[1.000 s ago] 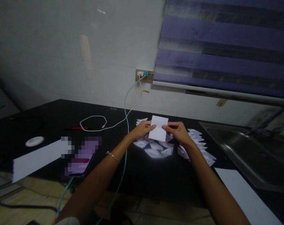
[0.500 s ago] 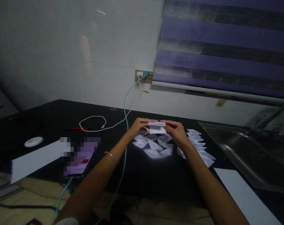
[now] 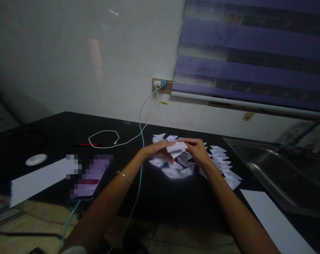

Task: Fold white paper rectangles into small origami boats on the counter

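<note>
A small folded white paper is held up between both hands above the black counter. My left hand grips its left side, thumb on top and fingers beneath. On the right edge, my right hand pinches it with thumb and fingers. Below and around the hands lie several folded paper boats. Another row of paper boats runs along the right, partly behind my right forearm.
Flat white paper lies at right beside the metal sink. At left are a phone, more white paper and a round white object. A teal cable crosses the counter near my left forearm.
The folded paper has tilted and dropped slightly, showing more of its broad face. My left hand has shifted lower, with fingers now under the paper, uncovering boats behind it.
</note>
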A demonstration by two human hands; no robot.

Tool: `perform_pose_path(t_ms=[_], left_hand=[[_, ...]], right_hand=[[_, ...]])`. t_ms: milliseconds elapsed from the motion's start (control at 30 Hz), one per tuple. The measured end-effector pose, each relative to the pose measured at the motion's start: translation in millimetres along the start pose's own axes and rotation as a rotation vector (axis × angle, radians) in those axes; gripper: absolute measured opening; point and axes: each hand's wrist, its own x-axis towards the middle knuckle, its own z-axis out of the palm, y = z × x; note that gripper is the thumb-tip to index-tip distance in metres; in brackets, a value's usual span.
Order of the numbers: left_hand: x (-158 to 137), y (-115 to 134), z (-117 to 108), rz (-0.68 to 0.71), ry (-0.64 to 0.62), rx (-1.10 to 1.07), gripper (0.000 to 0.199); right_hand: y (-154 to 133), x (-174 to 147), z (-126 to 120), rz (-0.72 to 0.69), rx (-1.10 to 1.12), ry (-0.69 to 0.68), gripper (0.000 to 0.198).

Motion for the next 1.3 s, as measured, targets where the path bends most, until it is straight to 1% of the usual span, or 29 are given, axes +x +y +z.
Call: perform_pose_path(t_ms=[67,167,267,400,500,600,767,833,900,933,1000,1100,1133,1200,1300], left_hand=[[-3.3,0.1,4.3,0.019,-0.043,0.09,0.053],[-4.1,1.2,8.1,0.078,-0.014,0.191,0.049],[-1.1,1.3,9.3,0.161,0.109,0.25,0.044],[2.8,0.9,10.7,0.239,0.297,0.257,0.041],[3.8,2.6,11.5,0.29,0.376,0.262,0.043],[5.0,3.8,9.6,0.325,0.388,0.267,0.047],[6.7,-0.5,7.7,0.336,0.324,0.263,0.043],[7.0,-3.0,9.7,0.349,0.323,0.256,0.043],[7.4,-4.3,12.4,0.337,0.362,0.264,0.045],[7.8,-4.3,13.7,0.33,0.392,0.27,0.047],[8.5,-3.0,16.2,0.324,0.444,0.283,0.054],[8.7,1.6,20.3,0.332,0.48,0.287,0.064],[8.4,3.3,21.8,0.337,0.49,0.285,0.066],[7.5,6.3,24.4,0.353,0.521,0.289,0.068],[6.4,8.0,26.1,0.371,0.572,0.314,0.069]], right_hand=[[1.0,0.3,1.2,-0.02,-0.027,-0.003,0.017],[1.6,1.0,3.6,-0.015,-0.025,0.012,0.024],[-0.6,1.7,6.0,0.039,0.06,0.041,0.032],[-5.4,1.4,7.8,0.15,0.194,0.072,0.03],[-6.5,-0.4,8.7,0.193,0.183,0.0,0.034],[-4.5,-2.4,9.8,0.187,0.117,-0.083,0.035],[-2.0,-3.5,11.1,0.178,0.078,-0.114,0.028],[-4.8,-4.2,11.3,0.159,0.096,-0.141,0.026],[-9.4,-5.4,11.5,0.133,0.115,-0.189,0.026],[-11.7,-6.1,11.7,0.123,0.115,-0.214,0.03],[-15.0,-7.3,12.2,0.108,0.096,-0.243,0.032],[-15.7,-8.1,13.4,0.089,0.036,-0.268,0.021],[-15.3,-8.2,13.8,0.084,0.015,-0.282,0.02],[-14.5,-8.3,14.5,0.075,-0.027,-0.309,0.024],[-13.6,-8.3,15.2,0.064,-0.069,-0.307,0.027]])
